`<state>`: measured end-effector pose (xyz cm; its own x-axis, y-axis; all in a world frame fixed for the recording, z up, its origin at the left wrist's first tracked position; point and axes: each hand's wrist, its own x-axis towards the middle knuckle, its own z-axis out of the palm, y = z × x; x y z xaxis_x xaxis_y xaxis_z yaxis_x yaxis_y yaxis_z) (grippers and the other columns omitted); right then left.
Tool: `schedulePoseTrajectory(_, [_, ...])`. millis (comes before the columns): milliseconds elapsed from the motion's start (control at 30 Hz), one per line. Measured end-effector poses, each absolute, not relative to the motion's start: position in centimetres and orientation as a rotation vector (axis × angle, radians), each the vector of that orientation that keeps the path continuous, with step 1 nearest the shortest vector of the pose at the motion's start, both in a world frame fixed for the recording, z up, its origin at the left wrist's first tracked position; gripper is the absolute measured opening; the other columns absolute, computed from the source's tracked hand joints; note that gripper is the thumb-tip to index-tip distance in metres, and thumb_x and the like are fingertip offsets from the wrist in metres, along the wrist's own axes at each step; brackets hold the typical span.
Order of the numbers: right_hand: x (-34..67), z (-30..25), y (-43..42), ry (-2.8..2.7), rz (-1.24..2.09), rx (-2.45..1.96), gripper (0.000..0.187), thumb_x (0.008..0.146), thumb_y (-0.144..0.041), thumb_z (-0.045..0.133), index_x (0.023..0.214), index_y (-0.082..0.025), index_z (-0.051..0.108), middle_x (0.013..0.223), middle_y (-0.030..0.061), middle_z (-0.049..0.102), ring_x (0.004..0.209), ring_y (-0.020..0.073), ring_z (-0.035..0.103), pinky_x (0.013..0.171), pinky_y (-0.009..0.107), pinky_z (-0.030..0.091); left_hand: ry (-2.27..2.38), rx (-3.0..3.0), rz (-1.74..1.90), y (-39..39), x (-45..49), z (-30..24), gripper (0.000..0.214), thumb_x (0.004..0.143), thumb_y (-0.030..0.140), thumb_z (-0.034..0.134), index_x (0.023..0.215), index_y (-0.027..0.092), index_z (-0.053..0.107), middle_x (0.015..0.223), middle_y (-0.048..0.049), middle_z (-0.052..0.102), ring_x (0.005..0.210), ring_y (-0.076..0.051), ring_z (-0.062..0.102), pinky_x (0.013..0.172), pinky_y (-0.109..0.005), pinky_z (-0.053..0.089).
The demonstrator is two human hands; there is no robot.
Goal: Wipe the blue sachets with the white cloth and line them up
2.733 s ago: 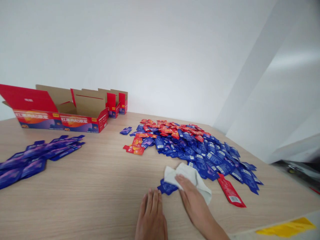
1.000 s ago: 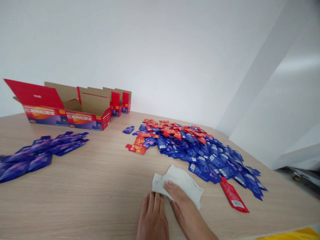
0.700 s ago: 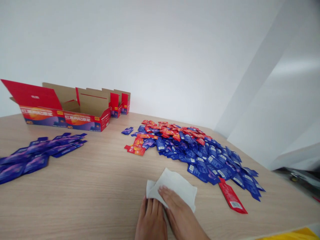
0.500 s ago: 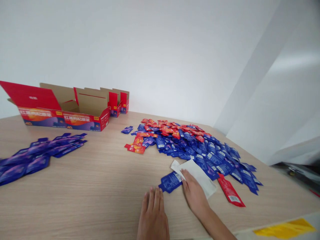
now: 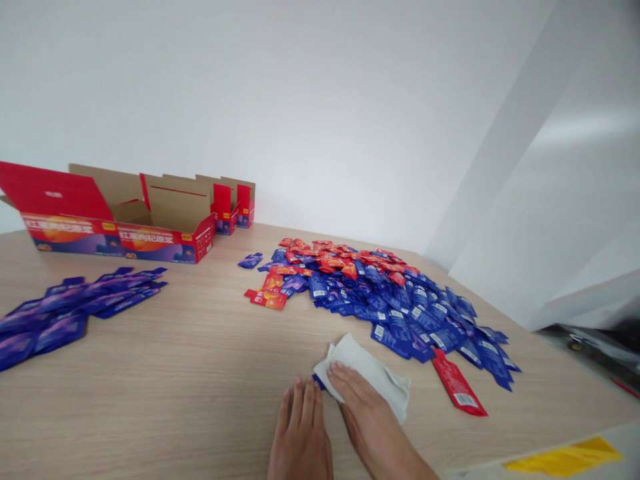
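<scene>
My right hand (image 5: 367,417) lies flat with fingers stretched out on a white cloth (image 5: 373,377), pressing it onto the wooden table (image 5: 190,373). A blue sachet (image 5: 317,382) is almost wholly hidden under the cloth; only a sliver of blue shows at the cloth's left edge. My left hand (image 5: 300,437) rests flat on the table just left of the cloth, fingers together and extended, its fingertips beside that blue edge. Just beyond the cloth lies a big heap of blue and red sachets (image 5: 395,300). One red sachet (image 5: 457,390) lies apart to the right.
A spread of purple-blue sachets (image 5: 75,307) lies at the left. Open red cardboard boxes (image 5: 120,223) stand in a row at the back left against a white wall. A yellow strip (image 5: 565,460) shows at the bottom right, off the table's edge.
Half a second ago the cloth was further right with the blue sachet exposed; my right hand has slid the cloth back left over the sachet. My left hand has stayed flat.
</scene>
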<state>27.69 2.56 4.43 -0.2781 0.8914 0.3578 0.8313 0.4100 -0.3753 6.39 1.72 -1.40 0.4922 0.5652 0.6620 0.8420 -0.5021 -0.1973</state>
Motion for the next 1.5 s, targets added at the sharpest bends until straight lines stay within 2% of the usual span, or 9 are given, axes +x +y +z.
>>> schedulePoseTrajectory(167, [29.5,5.0,3.3,-1.769,0.025,-1.833,0.049,0.102,-0.021,0.037,0.143,-0.009,0.063,0.143,0.0185,0.064,0.134,0.0310,0.061,0.118,0.055,0.044,-1.144,-2.239,-0.735,1.7,6.3,-1.6,0.059,0.082,0.028,0.056,0.137,0.009,0.061,0.145,-0.0117,0.062,0.136,-0.031,0.052,0.112,-0.044,0.041])
schedulePoseTrajectory(367, [26.7,4.1,1.2,-2.139,0.169,-1.363,0.054,0.099,-0.017,0.047,0.151,-0.027,0.055,0.156,0.0041,0.053,0.142,0.0237,0.054,0.120,0.044,0.043,-1.154,-2.223,-0.735,1.5,6.5,-1.0,0.054,0.086,0.033,0.053,0.135,0.014,0.063,0.138,-0.0080,0.067,0.131,-0.029,0.056,0.110,-0.044,0.042])
schedulePoseTrajectory(567, [30.0,4.7,2.5,-1.789,0.061,-1.792,0.051,0.101,-0.024,0.037,0.140,-0.008,0.065,0.143,0.0191,0.064,0.135,0.0314,0.060,0.119,0.055,0.042,-1.139,-2.248,-0.720,1.5,5.9,-0.8,0.057,0.085,0.031,0.054,0.137,0.009,0.060,0.144,-0.0101,0.062,0.135,-0.030,0.053,0.110,-0.041,0.043])
schedulePoseTrajectory(867, [30.8,5.5,1.4,-1.440,0.171,-1.754,0.059,0.104,-0.055,0.035,0.143,-0.020,0.062,0.145,0.0098,0.065,0.139,0.0284,0.057,0.121,0.048,0.040,-1.614,-2.610,-0.814,3.0,8.9,4.3,0.057,0.094,0.028,0.052,0.150,0.020,0.047,0.154,-0.0061,0.054,0.144,-0.030,0.046,0.118,-0.050,0.040])
schedulePoseTrajectory(1067, [31.6,5.1,1.4,-1.472,0.193,-1.730,0.057,0.103,-0.058,0.037,0.140,-0.024,0.065,0.140,0.0069,0.069,0.135,0.0290,0.061,0.115,0.045,0.047,-1.712,-2.720,-0.709,5.0,9.7,7.2,0.029,0.098,0.028,0.053,0.122,0.026,0.069,0.121,-0.0030,0.074,0.114,-0.024,0.066,0.103,-0.044,0.050])
schedulePoseTrajectory(1233, [32.5,4.1,1.7,-1.484,0.126,-1.785,0.059,0.101,-0.063,0.039,0.135,-0.026,0.069,0.136,0.0064,0.072,0.131,0.0313,0.064,0.110,0.045,0.051,-2.046,-2.576,-0.744,6.8,3.6,8.8,0.044,0.106,0.026,0.024,0.114,0.028,0.067,0.099,-0.0001,0.077,0.089,-0.014,0.072,0.078,-0.027,0.050])
schedulePoseTrajectory(1333, [32.6,3.9,1.8,-1.491,0.128,-1.817,0.061,0.099,-0.066,0.038,0.134,-0.027,0.070,0.135,0.0061,0.072,0.130,0.0315,0.064,0.110,0.045,0.051,-2.234,-2.445,-0.706,8.7,-2.6,9.6,0.037,0.104,0.028,0.031,0.101,0.026,0.068,0.088,0.0003,0.076,0.084,-0.015,0.072,0.071,-0.026,0.048])
schedulePoseTrajectory(1400, [32.6,4.0,1.8,-1.494,0.154,-1.830,0.064,0.098,-0.068,0.037,0.135,-0.028,0.070,0.137,0.0056,0.071,0.131,0.0321,0.063,0.111,0.047,0.051,-2.318,-2.327,-0.654,9.6,-6.3,10.1,0.037,0.101,0.025,0.033,0.096,0.024,0.069,0.086,-0.0021,0.075,0.083,-0.017,0.071,0.073,-0.027,0.049])
schedulePoseTrajectory(1500, [32.4,4.2,1.7,-1.491,0.181,-1.829,0.067,0.096,-0.071,0.036,0.135,-0.028,0.070,0.138,0.0054,0.070,0.133,0.0336,0.062,0.112,0.050,0.049,-2.369,-1.993,-0.627,9.6,-9.4,10.4,0.045,0.099,0.024,0.028,0.124,0.013,0.063,0.114,-0.0177,0.071,0.106,-0.030,0.066,0.092,-0.044,0.048])
